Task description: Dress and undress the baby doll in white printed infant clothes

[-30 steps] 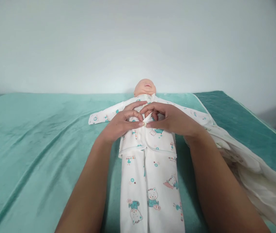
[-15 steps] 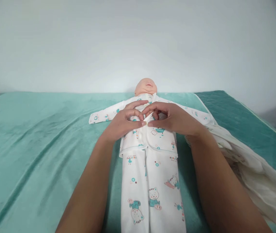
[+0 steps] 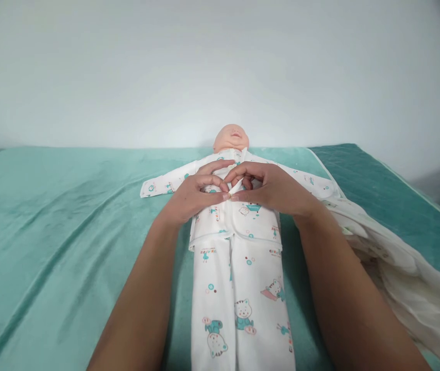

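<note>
A baby doll (image 3: 231, 138) lies on its back, its head at the far end. It wears a white printed jacket (image 3: 256, 226) and matching trousers (image 3: 239, 288). Over the jacket's front opening, my left hand (image 3: 197, 195) pinches the cloth edge, thumb and index finger closed by a small yellowish button or snap (image 3: 230, 196). My right hand (image 3: 272, 188) pinches the other edge from the right, its thumb nearly touching the left thumb. A fold of white cloth stands up between the fingers. Part of the jacket's chest is hidden under both hands.
A light green sheet (image 3: 69, 232) with wrinkles covers the surface. Along the right lies a darker green cover (image 3: 382, 206). A crumpled white cloth (image 3: 390, 263) rests to the right of the doll, partly behind my right forearm. A pale wall (image 3: 204, 67) rises behind.
Both thumbs have come slightly closer together at the button or snap. The whole view has shifted a little; otherwise the hands and doll keep their places.
</note>
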`<state>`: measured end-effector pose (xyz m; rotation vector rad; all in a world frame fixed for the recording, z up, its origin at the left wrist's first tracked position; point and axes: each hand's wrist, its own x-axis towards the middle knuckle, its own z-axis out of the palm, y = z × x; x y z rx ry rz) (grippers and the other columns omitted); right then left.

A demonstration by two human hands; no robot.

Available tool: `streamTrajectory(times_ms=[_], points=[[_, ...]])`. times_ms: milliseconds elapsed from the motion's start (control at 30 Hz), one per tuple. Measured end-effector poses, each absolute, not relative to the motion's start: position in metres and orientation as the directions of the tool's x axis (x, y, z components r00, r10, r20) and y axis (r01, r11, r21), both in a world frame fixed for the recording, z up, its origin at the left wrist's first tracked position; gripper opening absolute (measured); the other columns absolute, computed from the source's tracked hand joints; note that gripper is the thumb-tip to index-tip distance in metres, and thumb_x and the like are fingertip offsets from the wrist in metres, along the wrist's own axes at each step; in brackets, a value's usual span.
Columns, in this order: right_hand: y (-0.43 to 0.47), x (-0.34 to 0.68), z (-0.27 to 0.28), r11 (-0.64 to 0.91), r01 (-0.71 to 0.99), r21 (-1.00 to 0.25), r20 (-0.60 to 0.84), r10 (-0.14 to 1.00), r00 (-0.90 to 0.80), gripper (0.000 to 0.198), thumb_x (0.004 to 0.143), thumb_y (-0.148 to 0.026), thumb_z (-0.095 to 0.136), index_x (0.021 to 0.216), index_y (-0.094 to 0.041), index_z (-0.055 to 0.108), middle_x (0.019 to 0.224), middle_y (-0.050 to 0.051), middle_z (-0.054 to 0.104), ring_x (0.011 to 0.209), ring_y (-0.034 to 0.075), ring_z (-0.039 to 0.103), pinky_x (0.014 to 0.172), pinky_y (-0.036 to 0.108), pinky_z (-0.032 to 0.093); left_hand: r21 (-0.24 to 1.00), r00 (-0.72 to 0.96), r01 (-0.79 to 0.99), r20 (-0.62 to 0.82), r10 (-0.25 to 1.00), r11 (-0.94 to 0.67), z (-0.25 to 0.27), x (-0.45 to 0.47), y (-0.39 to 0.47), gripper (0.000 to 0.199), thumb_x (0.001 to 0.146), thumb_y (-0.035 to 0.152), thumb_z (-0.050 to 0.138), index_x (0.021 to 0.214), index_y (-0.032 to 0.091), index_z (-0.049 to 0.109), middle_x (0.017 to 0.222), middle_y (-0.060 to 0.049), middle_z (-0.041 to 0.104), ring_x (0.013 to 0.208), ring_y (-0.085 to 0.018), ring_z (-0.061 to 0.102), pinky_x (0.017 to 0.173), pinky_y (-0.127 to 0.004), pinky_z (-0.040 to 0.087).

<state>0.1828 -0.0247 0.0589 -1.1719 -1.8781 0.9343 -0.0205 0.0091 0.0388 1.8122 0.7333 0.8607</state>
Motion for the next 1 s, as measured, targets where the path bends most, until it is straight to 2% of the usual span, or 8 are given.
streamTrajectory(times_ms=[200,333,500,633,733,800,867,1000], points=[[-0.025,0.183,0.058,0.327,0.368,-0.870,0.211,0.924,-0.320,0.021,0.074,-0.029,0.074,0.094,-0.023,0.071,0.070,-0.003,0.049,0.062,0.010,0.037,0.056,0.026,0.029,0.935,0.568,0.079,0.242,0.786,-0.345,0.039,-0.020,0.008,0.006,0.081,0.031,0.070,0.078,0.027,0.073,0.147,0.003,0.050,0.142,-0.027,0.038,0.115,-0.052,0.035],[-0.024,0.185,0.054,0.331,0.218,-0.918,0.274,0.928,-0.253,0.022,0.078,-0.039,0.073,0.091,-0.022,0.069,0.074,-0.002,0.053,0.063,0.011,0.040,0.057,0.026,0.032,0.908,0.579,0.100,0.280,0.766,-0.407,0.040,-0.018,0.008,0.010,0.084,0.032,0.066,0.092,0.031,0.073,0.150,0.004,0.047,0.144,-0.024,0.035,0.117,-0.049,0.032],[-0.019,0.182,0.049,0.387,0.088,-0.918,0.385,0.922,-0.033,0.025,0.085,-0.045,0.064,0.077,-0.021,0.062,0.062,-0.004,0.044,0.058,0.011,0.038,0.057,0.027,0.033,0.851,0.559,0.207,0.302,0.772,-0.483,0.042,-0.014,0.004,0.015,0.088,0.036,0.062,0.078,0.024,0.062,0.150,0.003,0.047,0.144,-0.024,0.034,0.118,-0.047,0.029],[-0.013,0.177,0.046,0.299,0.181,-0.937,0.330,0.928,0.174,0.024,0.084,-0.043,0.062,0.075,-0.022,0.058,0.058,-0.005,0.039,0.054,0.011,0.035,0.054,0.027,0.031,0.822,0.531,0.253,0.322,0.784,-0.509,0.042,-0.008,0.001,0.017,0.085,0.038,0.066,0.085,0.024,0.056,0.151,0.000,0.044,0.144,-0.025,0.033,0.112,-0.044,0.036],[-0.008,0.175,0.044,0.226,0.283,-0.932,0.289,0.935,0.205,0.016,0.076,-0.034,0.067,0.085,-0.022,0.060,0.061,-0.005,0.042,0.055,0.011,0.037,0.056,0.027,0.033,0.776,0.462,0.355,0.339,0.819,-0.522,0.043,0.001,0.001,0.030,0.081,0.036,0.069,0.107,0.028,0.055,0.145,-0.003,0.047,0.139,-0.026,0.038,0.111,-0.045,0.035],[-0.005,0.174,0.043,0.225,0.350,-0.910,0.304,0.933,0.191,0.022,0.070,-0.025,0.065,0.091,-0.022,0.061,0.065,-0.005,0.045,0.058,0.011,0.041,0.059,0.027,0.036,0.734,0.392,0.446,0.355,0.849,-0.512,0.043,0.008,0.002,0.033,0.082,0.033,0.066,0.112,0.028,0.053,0.135,-0.004,0.053,0.131,-0.026,0.044,0.108,-0.045,0.037],[-0.004,0.173,0.044,0.226,0.391,-0.892,0.326,0.922,0.211,0.029,0.067,-0.019,0.061,0.095,-0.022,0.061,0.071,-0.004,0.049,0.059,0.010,0.041,0.060,0.026,0.037,0.699,0.312,0.529,0.367,0.876,-0.481,0.043,0.015,0.003,0.026,0.084,0.031,0.062,0.108,0.026,0.052,0.123,-0.005,0.058,0.121,-0.026,0.050,0.101,-0.044,0.041],[-0.004,0.173,0.044,0.181,0.421,-0.889,0.322,0.901,0.292,0.038,0.062,-0.014,0.054,0.098,-0.022,0.062,0.087,0.000,0.058,0.056,0.009,0.038,0.059,0.027,0.038,0.645,0.233,0.597,0.429,0.873,-0.477,0.044,0.021,0.005,0.010,0.085,0.024,0.056,0.083,0.022,0.047,0.105,-0.005,0.060,0.106,-0.024,0.053,0.093,-0.041,0.043]])
